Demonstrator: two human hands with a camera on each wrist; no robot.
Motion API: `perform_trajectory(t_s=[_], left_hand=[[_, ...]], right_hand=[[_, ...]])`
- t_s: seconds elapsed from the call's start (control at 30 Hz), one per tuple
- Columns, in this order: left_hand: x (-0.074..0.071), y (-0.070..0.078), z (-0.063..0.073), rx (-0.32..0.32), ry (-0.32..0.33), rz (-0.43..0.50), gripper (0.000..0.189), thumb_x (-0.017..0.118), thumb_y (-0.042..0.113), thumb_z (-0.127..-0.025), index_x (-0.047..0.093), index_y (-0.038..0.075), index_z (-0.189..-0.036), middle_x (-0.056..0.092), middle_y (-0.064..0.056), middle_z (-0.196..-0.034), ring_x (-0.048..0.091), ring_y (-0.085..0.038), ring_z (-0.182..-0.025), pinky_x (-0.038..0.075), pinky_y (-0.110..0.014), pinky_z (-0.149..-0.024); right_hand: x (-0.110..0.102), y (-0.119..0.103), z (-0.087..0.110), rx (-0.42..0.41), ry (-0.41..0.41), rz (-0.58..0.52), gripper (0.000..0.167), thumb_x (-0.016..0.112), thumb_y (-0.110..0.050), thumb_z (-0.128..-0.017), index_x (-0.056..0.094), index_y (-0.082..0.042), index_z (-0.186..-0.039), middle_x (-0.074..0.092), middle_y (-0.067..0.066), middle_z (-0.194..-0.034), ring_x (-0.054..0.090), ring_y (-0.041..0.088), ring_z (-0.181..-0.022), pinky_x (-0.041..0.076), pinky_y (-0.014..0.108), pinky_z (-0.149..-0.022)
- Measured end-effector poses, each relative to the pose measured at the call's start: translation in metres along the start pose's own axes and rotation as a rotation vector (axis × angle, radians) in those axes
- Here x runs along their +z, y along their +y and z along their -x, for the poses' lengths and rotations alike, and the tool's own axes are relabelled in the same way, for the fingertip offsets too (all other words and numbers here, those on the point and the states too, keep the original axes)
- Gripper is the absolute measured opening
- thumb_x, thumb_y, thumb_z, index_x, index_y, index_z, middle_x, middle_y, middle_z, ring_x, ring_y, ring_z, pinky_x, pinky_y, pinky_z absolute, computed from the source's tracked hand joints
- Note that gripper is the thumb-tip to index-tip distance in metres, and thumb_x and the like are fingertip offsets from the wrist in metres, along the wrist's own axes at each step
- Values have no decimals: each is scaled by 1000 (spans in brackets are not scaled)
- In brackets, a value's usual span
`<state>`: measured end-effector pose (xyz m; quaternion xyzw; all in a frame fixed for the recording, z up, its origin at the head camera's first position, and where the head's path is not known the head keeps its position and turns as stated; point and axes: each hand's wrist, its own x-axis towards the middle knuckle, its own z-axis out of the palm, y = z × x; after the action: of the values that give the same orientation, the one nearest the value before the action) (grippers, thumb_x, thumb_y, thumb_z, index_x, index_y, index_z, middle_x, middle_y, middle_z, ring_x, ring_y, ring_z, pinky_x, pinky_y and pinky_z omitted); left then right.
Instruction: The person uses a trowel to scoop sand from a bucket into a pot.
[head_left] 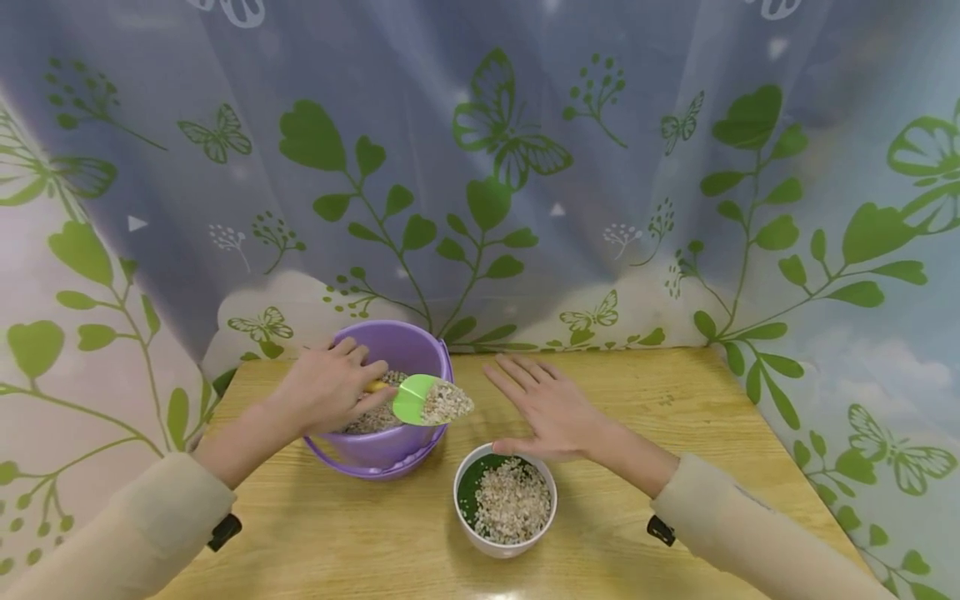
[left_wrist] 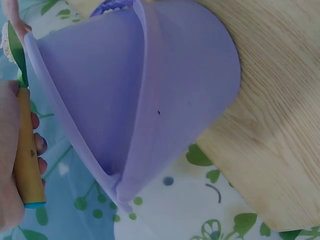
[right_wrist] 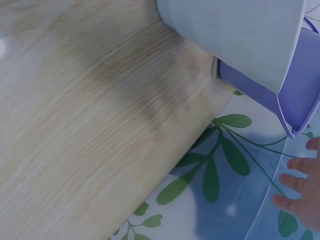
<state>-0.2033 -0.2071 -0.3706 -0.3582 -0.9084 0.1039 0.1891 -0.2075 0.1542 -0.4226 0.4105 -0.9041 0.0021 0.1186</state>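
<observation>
My left hand (head_left: pixel 322 385) grips the yellow handle (left_wrist: pixel 29 150) of a small trowel whose green blade (head_left: pixel 412 398) carries a heap of pale grit (head_left: pixel 447 404). It is above the purple bucket (head_left: pixel 401 337), which holds more grit, and the blade reaches past the bucket's right rim. A white bowl (head_left: pixel 497 550) with a dark green inside stands in front, partly filled with the same grit. Fingers spread and nothing held, my right hand (head_left: pixel 551 412) is just behind the bowl; whether it touches the rim I cannot tell.
All of it stands on a wooden table (head_left: pixel 637 500). Behind and on both sides hangs a curtain (head_left: pixel 585 242) printed with green leaves and butterflies. The bucket's purple handle (head_left: pixel 390 471) lies lowered along its front.
</observation>
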Motion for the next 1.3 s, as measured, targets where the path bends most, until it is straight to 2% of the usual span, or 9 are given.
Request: perform_trajectory(t_s=[0.17, 0.23, 0.4, 0.6, 0.73, 0.83, 1.0, 1.2, 1.3], left_hand=[[-2, 10, -2, 6, -7, 2, 46, 56, 55, -103, 74, 16, -120, 77, -13, -108, 71, -33, -103, 55, -49, -91], [-3, 14, -3, 13, 1, 10, 45, 56, 54, -102, 74, 17, -119, 77, -12, -107, 71, -32, -102, 54, -47, -87], [-7, 24, -6, 58, 42, 19, 42, 57, 54, -102, 74, 20, -118, 77, -7, -104, 70, -27, -97, 53, -43, -81], [-9, 35, -8, 62, 54, 15, 41, 57, 56, -101, 73, 22, -117, 76, -4, -103, 69, -25, -96, 51, -40, -80], [-9, 40, -9, 60, 60, 4, 40, 57, 56, -101, 74, 22, -115, 77, -3, -103, 69, -24, -96, 52, -40, -82], [-8, 43, -10, 69, 81, -6, 39, 59, 57, -100, 75, 24, -114, 77, -2, -103, 69, -24, -96, 52, -39, -82], [-5, 48, -11, 79, 117, -2, 37, 60, 57, -99, 75, 25, -111, 77, 0, -99, 69, -22, -94, 51, -38, -81], [-2, 53, -12, 87, 140, 8, 35, 60, 55, -99, 74, 24, -105, 76, 0, -96, 67, -21, -90, 50, -37, -78], [-1, 55, -12, 90, 140, -1, 35, 60, 56, -99, 72, 22, -100, 75, 0, -94, 66, -21, -88, 49, -36, -77]], right_hand=[[1, 2, 17, -42, -34, -25, 103, 39, -84, -95, 25, -12, -168, 34, 17, -171, 40, 39, -156, 40, 59, -121], [2, 1, 23, -54, -43, -36, 103, 45, -81, -95, 24, -11, -168, 32, 17, -173, 39, 40, -157, 39, 60, -122], [3, 0, 36, -73, -20, -37, 105, 31, -87, -95, 18, -13, -169, 29, 17, -173, 37, 40, -157, 38, 61, -121], [7, -2, 52, -74, 32, -13, 107, 30, -89, -94, 24, -12, -168, 35, 18, -171, 43, 41, -153, 42, 61, -118], [12, -5, 61, -61, 47, 0, 114, 8, -92, -90, 32, -9, -165, 39, 19, -168, 47, 41, -151, 45, 62, -115], [14, -8, 64, -55, 47, 11, 117, 0, -91, -88, 34, -9, -164, 40, 19, -168, 48, 41, -150, 45, 62, -115], [17, -12, 70, -53, 25, 25, 114, 6, -93, -89, 31, -13, -166, 37, 18, -170, 46, 40, -152, 44, 61, -117], [23, -15, 75, -66, -13, 61, 111, 39, -92, -88, 28, -15, -167, 33, 16, -172, 44, 38, -154, 44, 60, -118], [26, -16, 76, -72, -11, 83, 112, 44, -92, -86, 29, -15, -167, 34, 15, -172, 44, 37, -153, 45, 58, -117]])
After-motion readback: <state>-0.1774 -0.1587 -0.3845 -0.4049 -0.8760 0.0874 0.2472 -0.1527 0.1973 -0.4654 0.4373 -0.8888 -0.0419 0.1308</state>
